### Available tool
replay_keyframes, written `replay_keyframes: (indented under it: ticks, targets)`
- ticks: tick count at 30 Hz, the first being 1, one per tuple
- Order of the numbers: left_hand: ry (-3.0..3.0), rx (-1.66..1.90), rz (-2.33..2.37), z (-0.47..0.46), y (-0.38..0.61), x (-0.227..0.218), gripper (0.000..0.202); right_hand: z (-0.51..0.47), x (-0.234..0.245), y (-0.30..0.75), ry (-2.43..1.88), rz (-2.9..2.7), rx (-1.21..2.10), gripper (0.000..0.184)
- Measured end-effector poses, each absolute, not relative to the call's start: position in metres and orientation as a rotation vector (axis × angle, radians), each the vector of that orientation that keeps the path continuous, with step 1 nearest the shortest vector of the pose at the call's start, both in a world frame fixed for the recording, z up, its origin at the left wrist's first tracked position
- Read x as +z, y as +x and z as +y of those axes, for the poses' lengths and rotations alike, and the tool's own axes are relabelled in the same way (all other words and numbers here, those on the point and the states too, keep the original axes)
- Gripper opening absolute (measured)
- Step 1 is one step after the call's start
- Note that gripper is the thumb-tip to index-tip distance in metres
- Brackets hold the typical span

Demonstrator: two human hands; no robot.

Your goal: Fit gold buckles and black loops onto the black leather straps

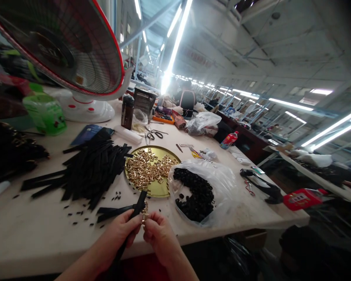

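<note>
My left hand (126, 227) is closed around a black strap (140, 201), whose flat end sticks up past the thumb. Pinched in my right hand (158, 230) is a gold buckle (144, 216), held against the strap. Both hands meet over the table's near edge. Just beyond them lies a round gold tray (159, 189) with a heap of gold buckles (143, 168) on it. A pile of black straps (95, 171) spreads to the left, with a few more straps (109, 212) beside my left hand. On the right an open plastic bag (222, 183) holds small black pieces (197, 195).
A large fan (87, 107) stands at the back left beside a green plastic container (45, 113). Scissors (155, 134) and a dark bottle (127, 112) are behind the tray. Red-labelled bottles (229, 139) and a black tape-like loop (263, 185) lie to the right.
</note>
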State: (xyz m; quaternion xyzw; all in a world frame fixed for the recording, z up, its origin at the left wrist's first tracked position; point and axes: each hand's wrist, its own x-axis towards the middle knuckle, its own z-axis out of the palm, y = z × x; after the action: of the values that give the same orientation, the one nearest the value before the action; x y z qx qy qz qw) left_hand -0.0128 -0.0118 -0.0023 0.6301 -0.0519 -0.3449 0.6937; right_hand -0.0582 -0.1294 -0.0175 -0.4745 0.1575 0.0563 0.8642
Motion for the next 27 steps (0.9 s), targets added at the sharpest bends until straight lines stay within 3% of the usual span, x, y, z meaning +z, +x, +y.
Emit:
replay_keyframes:
  ticks: [5,12,17,21,27]
  targets:
    - [1.489,-0.899,-0.205,-0.005,-0.011,-0.002,0.032,-0.142,-0.017,-0.065,-1.225,0.244,0.258,0.015]
    - [1.524,-1.016,-0.176,-0.006,-0.01,-0.004,0.033,-0.148,-0.012,-0.066,-1.34,0.14,0.129,0.036]
    - [1.373,-0.994,-0.15,-0.005,-0.011,-0.005,0.038,-0.146,-0.016,-0.063,-1.018,0.27,0.057,0.037]
    - [1.696,-0.849,-0.244,-0.007,-0.01,-0.017,0.043,-0.147,-0.026,-0.053,-0.672,0.477,-0.103,0.038]
    - [1.976,-0.675,-0.405,-0.009,-0.012,-0.026,0.032,-0.14,-0.038,-0.045,-0.521,0.588,-0.184,0.033]
